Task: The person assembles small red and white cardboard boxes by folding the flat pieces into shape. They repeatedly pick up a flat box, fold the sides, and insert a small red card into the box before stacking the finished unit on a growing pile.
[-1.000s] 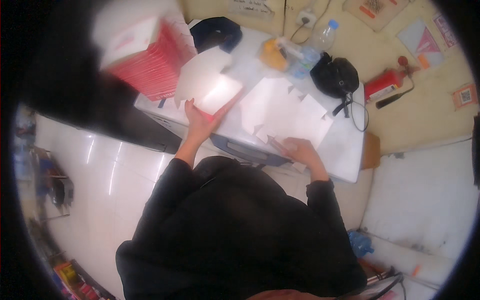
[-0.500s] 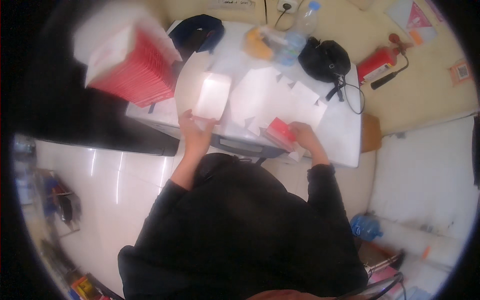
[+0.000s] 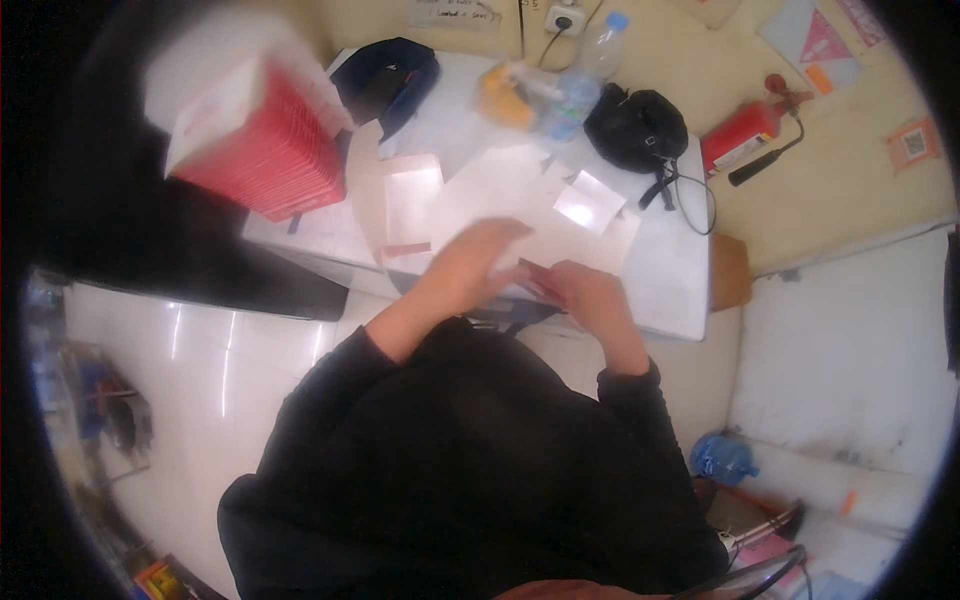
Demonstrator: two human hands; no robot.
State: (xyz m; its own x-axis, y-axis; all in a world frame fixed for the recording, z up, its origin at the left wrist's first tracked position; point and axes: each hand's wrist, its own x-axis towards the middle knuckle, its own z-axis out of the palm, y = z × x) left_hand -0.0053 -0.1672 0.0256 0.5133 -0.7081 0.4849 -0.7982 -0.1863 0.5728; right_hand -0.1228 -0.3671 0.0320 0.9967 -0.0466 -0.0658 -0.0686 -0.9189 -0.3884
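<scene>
At the near edge of the table, my right hand (image 3: 592,295) is closed on the dark red edge of a folded card piece (image 3: 543,280). My left hand (image 3: 468,268) hovers just left of it over pale card, fingers stretched out and slightly blurred, the thumb side close to the red edge. Whether it touches the piece cannot be made out. Beyond my hands spreads a flat white card sheet (image 3: 490,185), with a bright folded white panel (image 3: 590,202) at its right. Left of my left hand lies a partly folded white card tray (image 3: 412,195) with a reddish near flap.
A tall stack of red-and-white folded card (image 3: 265,150) stands at the table's left. Along the back are a dark blue bag (image 3: 390,80), a yellow item (image 3: 505,98), a clear bottle with blue cap (image 3: 585,85) and a black pouch (image 3: 640,130). A fire extinguisher (image 3: 745,135) hangs on the wall.
My left hand has left the white tray at the left and come right, beside my right hand. The red piece in my right hand has tilted, showing mostly its edge.
</scene>
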